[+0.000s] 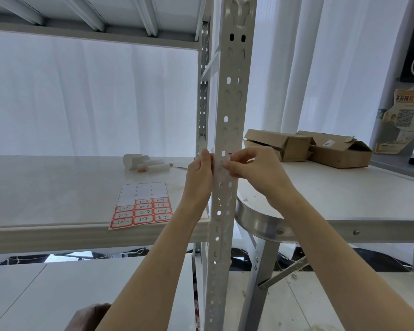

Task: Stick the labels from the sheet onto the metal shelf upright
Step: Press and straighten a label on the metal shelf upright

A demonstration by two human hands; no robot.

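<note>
On the upright (pixel 225 130), both hands pinch a label (pixel 222 161): left hand (pixel 198 175) at its left end, right hand (pixel 256 168) opposite. Left of the upright lies the sheet (pixel 141 207); right, two open boxes (pixel 294 149), contents hidden.

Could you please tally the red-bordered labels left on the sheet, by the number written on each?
Labels marked 2-1: 3
Labels marked 2-2: 4
Labels marked 2-3: 4
Total: 11
</note>
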